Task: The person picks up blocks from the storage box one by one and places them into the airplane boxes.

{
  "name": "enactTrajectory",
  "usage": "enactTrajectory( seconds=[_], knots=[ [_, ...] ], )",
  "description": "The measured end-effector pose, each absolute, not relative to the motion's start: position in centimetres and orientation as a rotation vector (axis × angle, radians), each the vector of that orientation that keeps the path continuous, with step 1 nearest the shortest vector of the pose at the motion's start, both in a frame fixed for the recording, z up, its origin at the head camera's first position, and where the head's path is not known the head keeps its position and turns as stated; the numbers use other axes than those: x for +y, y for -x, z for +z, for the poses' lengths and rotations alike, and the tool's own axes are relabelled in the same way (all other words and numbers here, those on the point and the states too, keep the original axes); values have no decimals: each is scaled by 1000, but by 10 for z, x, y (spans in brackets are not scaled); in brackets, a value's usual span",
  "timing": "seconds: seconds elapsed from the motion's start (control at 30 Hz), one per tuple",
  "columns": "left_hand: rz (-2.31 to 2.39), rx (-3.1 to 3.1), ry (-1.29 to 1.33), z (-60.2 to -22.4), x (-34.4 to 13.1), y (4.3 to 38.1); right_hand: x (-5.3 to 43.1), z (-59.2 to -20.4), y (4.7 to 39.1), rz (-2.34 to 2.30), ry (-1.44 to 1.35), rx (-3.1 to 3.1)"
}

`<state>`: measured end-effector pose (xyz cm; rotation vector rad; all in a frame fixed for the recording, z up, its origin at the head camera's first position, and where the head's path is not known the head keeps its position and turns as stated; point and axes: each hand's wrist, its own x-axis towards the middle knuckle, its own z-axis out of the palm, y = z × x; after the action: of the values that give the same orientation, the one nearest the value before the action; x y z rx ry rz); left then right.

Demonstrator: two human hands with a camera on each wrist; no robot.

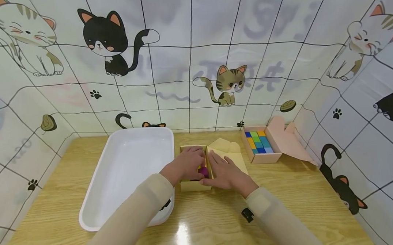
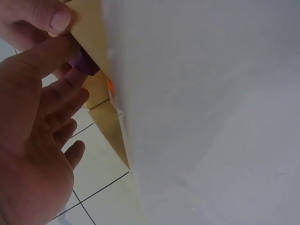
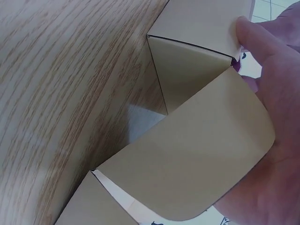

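Observation:
A small yellow cardboard box point(image 1: 196, 186) stands on the table, its lid point(image 1: 238, 161) folded out to the right. My left hand point(image 1: 189, 163) reaches into it from above, and thumb and fingers pinch a purple block point(image 1: 203, 172). The same purple block point(image 2: 84, 63) shows between the fingers in the left wrist view. My right hand point(image 1: 225, 172) rests along the box's right edge and lid, fingers straight, thumb touching the front corner. A bit of yellow shows inside the box; my left hand hides most of the contents.
A large white tray point(image 1: 129, 158) stands to the left of the box, partly under my left sleeve. At the back right, an open pink box point(image 1: 265, 158) holds several coloured blocks, its lid point(image 1: 289, 140) spread rightward. Cat-printed walls enclose the wooden table point(image 1: 217, 224) behind and on both sides.

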<state>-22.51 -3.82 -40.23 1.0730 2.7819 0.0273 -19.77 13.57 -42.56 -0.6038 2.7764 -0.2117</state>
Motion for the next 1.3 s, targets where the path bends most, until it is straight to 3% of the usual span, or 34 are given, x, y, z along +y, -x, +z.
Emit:
enactTrajectory(
  seconds=[0.67, 1.3],
  knots=[
    [-286, 2832, -1137, -413, -27, 226, 135, -420, 195, -224, 600, 2774],
    [-252, 2812, -1153, -418, -30, 230, 136, -422, 197, -250, 606, 2743]
  ],
)
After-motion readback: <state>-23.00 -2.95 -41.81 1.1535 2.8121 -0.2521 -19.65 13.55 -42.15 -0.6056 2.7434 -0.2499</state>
